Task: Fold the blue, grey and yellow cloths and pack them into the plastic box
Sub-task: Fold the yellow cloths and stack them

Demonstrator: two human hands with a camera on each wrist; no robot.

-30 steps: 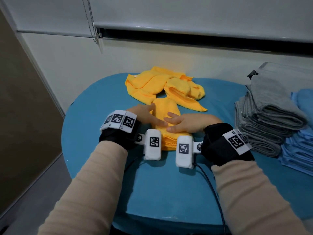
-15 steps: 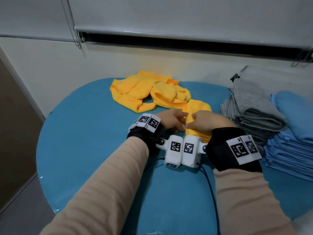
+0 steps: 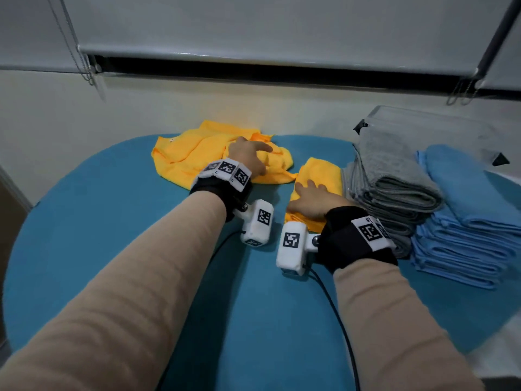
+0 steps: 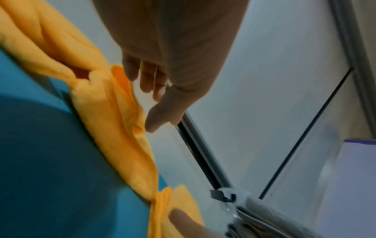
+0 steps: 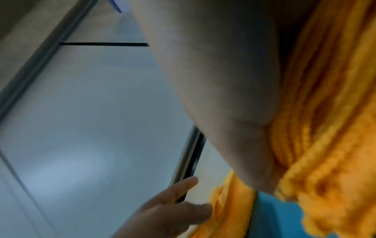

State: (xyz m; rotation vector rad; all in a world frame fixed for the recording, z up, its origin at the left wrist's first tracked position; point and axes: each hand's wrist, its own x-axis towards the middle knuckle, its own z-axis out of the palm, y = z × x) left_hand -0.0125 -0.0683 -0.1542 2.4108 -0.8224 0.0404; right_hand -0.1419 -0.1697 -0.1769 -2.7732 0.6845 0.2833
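My right hand [image 3: 310, 197] lies flat, fingers straight, on a folded yellow cloth [image 3: 321, 170] that sits against a stack of folded grey cloths [image 3: 394, 190]. In the right wrist view the palm [image 5: 223, 96] presses on that yellow cloth [image 5: 325, 112]. My left hand [image 3: 252, 158] hovers with loosely spread fingers [image 4: 146, 78] over a heap of unfolded yellow cloths [image 3: 191, 156], its thumb just touching the yellow heap [image 4: 114, 116]. Folded blue cloths [image 3: 465, 221] are stacked at the far right. A clear plastic box [image 3: 423, 119] with black clips stands behind the stacks.
Everything rests on a round blue table [image 3: 112, 221] set against a white wall [image 3: 141, 108]. A black cable [image 3: 335, 311] runs from my right wrist toward the table's near edge. The stacks fill the table's right side.
The folded yellow cloth has slid right, up against the grey stack, under my right hand. My left hand let go of it and reached forward to the yellow heap.
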